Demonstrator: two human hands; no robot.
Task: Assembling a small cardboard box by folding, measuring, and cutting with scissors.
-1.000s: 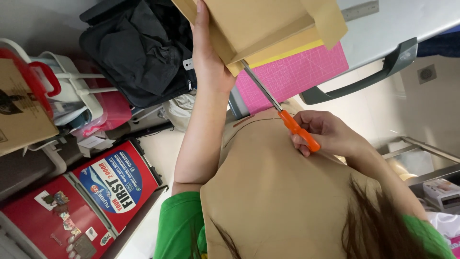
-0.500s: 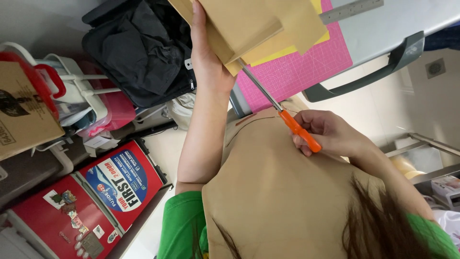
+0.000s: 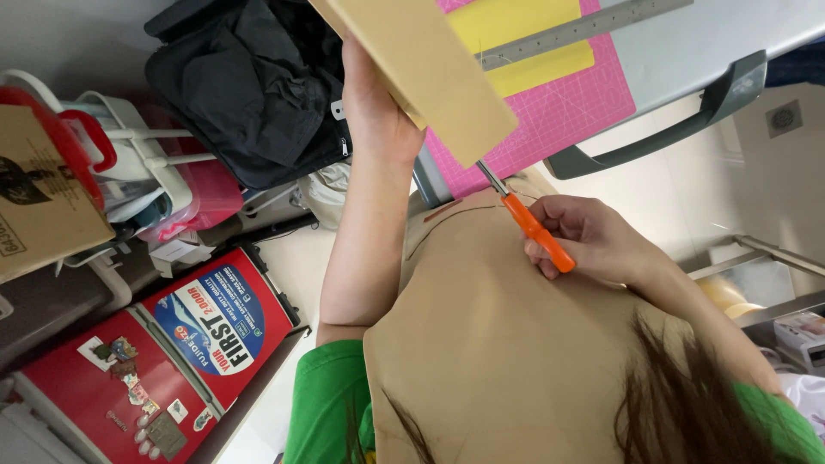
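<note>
L hand [image 3: 374, 107] grips cardboard piece [image 3: 425, 73] | R hand [image 3: 593, 241] holds orange-handled cutter [image 3: 526, 219], blade under cardboard

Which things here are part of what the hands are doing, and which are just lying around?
In use:
left hand holding the cardboard
right hand holding the orange-handled cutter, blade at the cardboard's edge

Lying about:
pink cutting mat
yellow sheet
metal ruler
black bag
red box

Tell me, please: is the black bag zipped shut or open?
Cannot tell. The black bag lies crumpled, and only a small zipper pull shows at its edge; no opening or closed zip line is visible.
</note>
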